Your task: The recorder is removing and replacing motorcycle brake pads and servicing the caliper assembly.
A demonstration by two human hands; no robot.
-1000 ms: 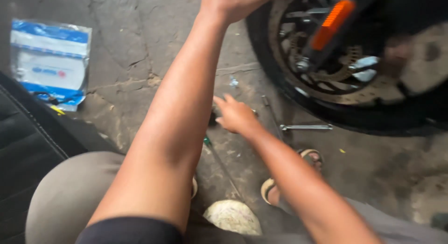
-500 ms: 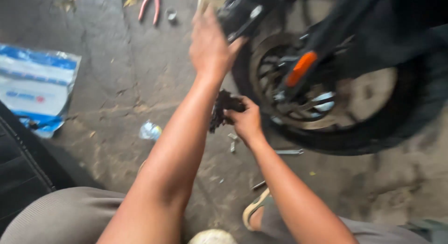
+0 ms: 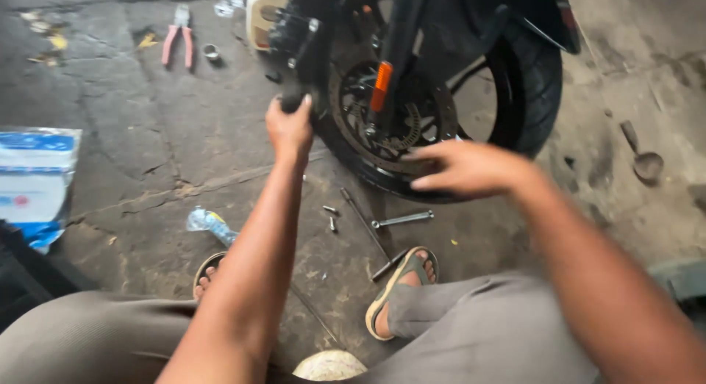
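A motorcycle front wheel [image 3: 540, 83] with a brake disc [image 3: 401, 119] stands on the cracked concrete floor ahead of me. My left hand [image 3: 290, 127] is closed around the lower end of a black brake caliper [image 3: 298, 35] held beside the disc. My right hand [image 3: 467, 167] reaches toward the tyre's lower edge near the disc, fingers stretched out and a little apart, holding nothing. An orange reflector [image 3: 381, 86] sits on the fork leg. Loose bolts [image 3: 331, 216] and a wrench [image 3: 401, 220] lie on the floor below the wheel.
Pink-handled pliers [image 3: 178, 38] and a small socket [image 3: 212, 53] lie at the far left. A blue and white plastic bag [image 3: 33, 182] is at the left edge. A long thin rod [image 3: 365, 226] lies near my sandalled feet [image 3: 401, 288]. A spoon-like scoop [image 3: 641, 152] lies at right.
My view pulled back and tilted down. My left hand now grips the black caliper beside the disc. My right hand let go of a dark part and moved right, open, toward the tyre.
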